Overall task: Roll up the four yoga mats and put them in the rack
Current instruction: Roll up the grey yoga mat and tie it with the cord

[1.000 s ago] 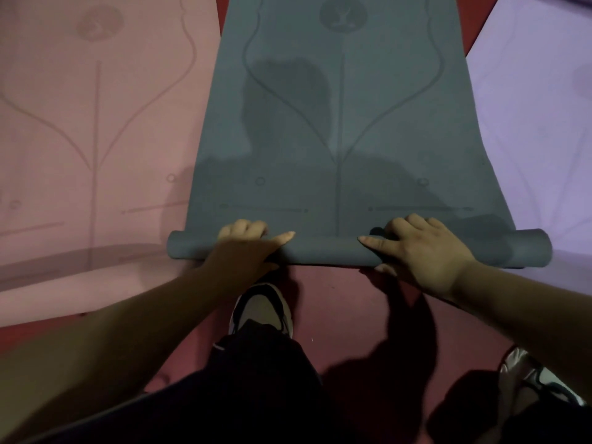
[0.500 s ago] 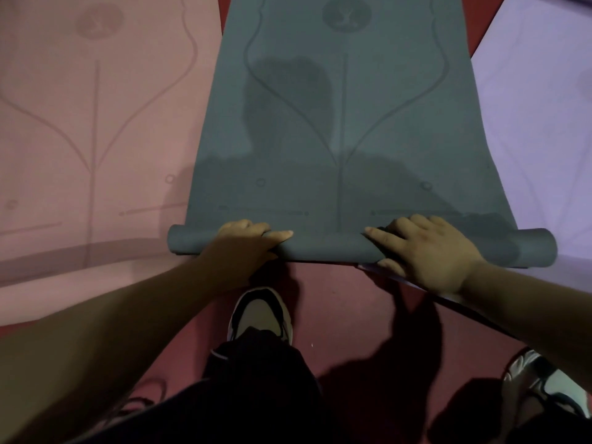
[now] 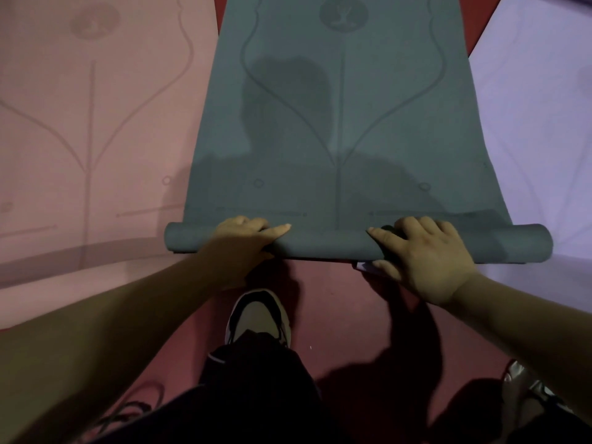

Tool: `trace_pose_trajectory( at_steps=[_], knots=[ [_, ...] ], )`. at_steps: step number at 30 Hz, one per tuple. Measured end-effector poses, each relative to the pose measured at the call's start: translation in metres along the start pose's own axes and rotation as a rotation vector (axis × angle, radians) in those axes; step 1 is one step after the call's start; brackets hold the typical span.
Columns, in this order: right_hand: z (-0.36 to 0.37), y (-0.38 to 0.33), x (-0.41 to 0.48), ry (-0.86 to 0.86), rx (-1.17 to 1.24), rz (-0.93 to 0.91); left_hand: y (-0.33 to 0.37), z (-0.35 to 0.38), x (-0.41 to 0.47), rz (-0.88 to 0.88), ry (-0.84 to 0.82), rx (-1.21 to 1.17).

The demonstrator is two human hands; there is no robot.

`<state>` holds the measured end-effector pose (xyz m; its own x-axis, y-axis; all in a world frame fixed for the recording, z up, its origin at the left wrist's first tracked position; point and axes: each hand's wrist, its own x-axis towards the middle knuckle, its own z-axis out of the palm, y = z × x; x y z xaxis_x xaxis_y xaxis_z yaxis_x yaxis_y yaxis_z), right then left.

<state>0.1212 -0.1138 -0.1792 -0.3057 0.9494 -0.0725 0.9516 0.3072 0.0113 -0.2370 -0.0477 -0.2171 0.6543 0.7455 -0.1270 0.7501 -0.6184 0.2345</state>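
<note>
Where I see the grey mat (image 3: 339, 123): flat on the red floor (image 3: 336, 299) between pink mat (image 3: 96, 139) and lilac mat (image 3: 538, 139); near end rolled into a tube
Left hand (image 3: 246, 240): fingers curled over that rolled end, gripping it
Right hand (image 3: 423, 251): likewise clamped round it

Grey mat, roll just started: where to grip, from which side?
The roll at the near end of the grey mat, from the near side, left hand and right hand flanking the centre line: a wide soft tube likely skews under one grip.
</note>
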Motion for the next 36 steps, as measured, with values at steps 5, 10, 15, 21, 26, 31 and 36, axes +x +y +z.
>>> trace_pose_trajectory(
  at_steps=[5, 10, 15, 21, 26, 31, 36],
  knots=[
    [-0.007, 0.007, 0.004, -0.040, 0.025, -0.028, -0.001, -0.019, 0.002, 0.058, 0.007, -0.091],
    [-0.021, 0.019, -0.012, -0.114, 0.113, -0.053, 0.011, -0.047, -0.005, 0.059, -0.061, -0.174],
    [-0.029, 0.021, -0.044, -0.265, 0.212, -0.052, 0.031, -0.052, -0.012, 0.022, -0.299, -0.246],
    [-0.026, 0.009, -0.070, -0.250, 0.217, -0.043, 0.046, -0.050, -0.027, 0.042, -0.375, -0.350],
    [-0.022, -0.004, -0.081, -0.096, 0.155, -0.005, 0.043, -0.043, -0.028, 0.008, -0.400, -0.325],
    [-0.018, -0.001, -0.076, -0.207, 0.187, 0.040, 0.047, -0.028, -0.041, 0.061, -0.280, -0.166],
    [-0.013, 0.003, -0.070, -0.320, 0.230, 0.071, 0.050, -0.017, -0.047, 0.088, -0.069, -0.077]
  ],
)
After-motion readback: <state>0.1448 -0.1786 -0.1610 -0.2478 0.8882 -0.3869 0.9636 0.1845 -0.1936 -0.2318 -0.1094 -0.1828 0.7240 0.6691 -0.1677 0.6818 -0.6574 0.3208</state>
